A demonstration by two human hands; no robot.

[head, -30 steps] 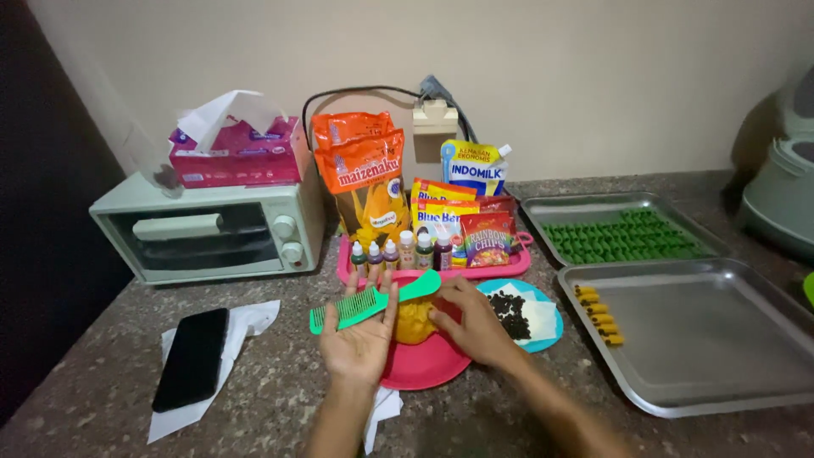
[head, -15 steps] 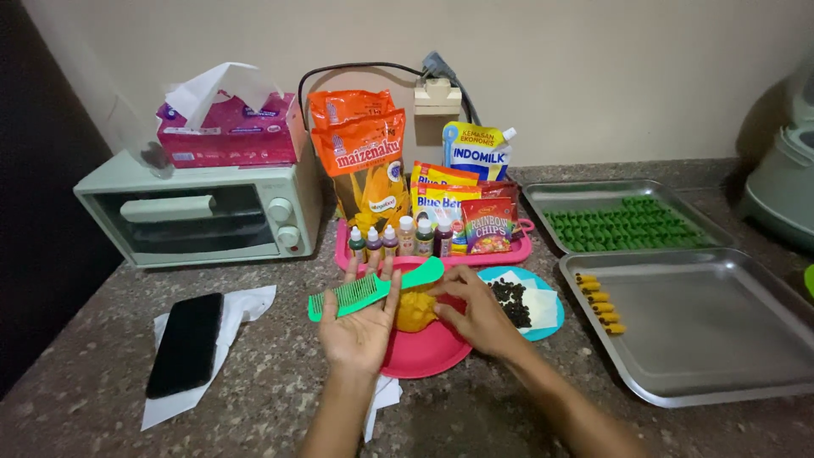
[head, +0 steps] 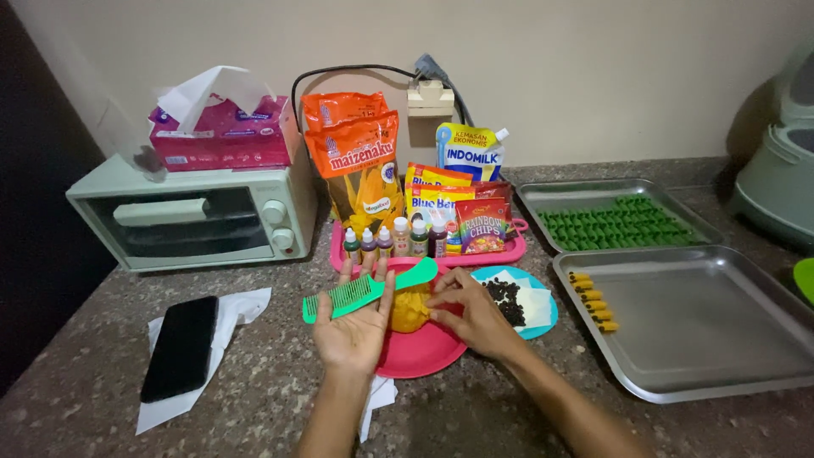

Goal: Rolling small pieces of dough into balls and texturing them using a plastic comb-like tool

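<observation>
Across the spread fingers of the left hand (head: pixel 354 332) lies a light, stiff green comb (head: pixel 366 291); just beyond, the right hand (head: pixel 471 314) fingers pinch the soft yellow dough (head: pixel 409 310), which probably dents easily.

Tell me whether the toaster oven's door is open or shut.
Shut: the toaster oven door sits flush against its front, handle upright.
</observation>
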